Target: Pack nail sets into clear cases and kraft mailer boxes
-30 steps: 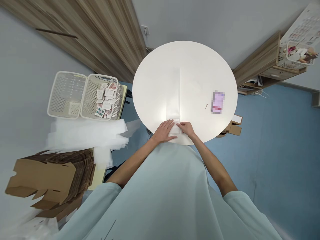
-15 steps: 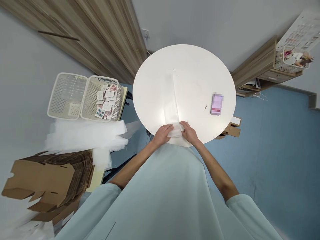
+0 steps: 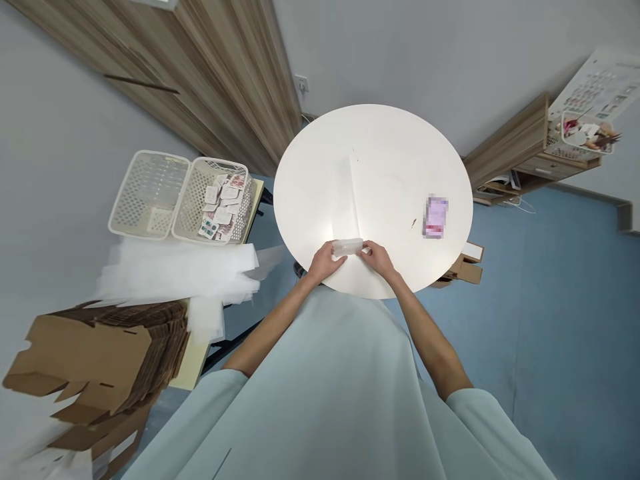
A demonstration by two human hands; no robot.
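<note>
On the round white table (image 3: 400, 157) a strip of thin translucent white packing foam (image 3: 345, 200) lies lengthwise away from me. Its near end is turned up into a small flat roll (image 3: 349, 247); whatever may be inside it is hidden. My left hand (image 3: 324, 263) has its fingers closed on the left end of this roll. At the right end, my right hand (image 3: 379, 259) pinches it between thumb and fingers. Farther right lies a blurred purple and pink packet (image 3: 436, 217), touched by neither hand.
At left, an open white plastic basket (image 3: 210, 200) holds several small packets. Below it are stacked foam sheets (image 3: 175, 270) and flat cardboard boxes (image 3: 100, 353). Cardboard pieces (image 3: 467, 270) sit beyond the table's right edge. A wooden cabinet (image 3: 520, 147) stands at right.
Both hands have moved slightly away from me, turning the strip's near end from a flat fold into a compact roll. The whole view has shifted a little.
</note>
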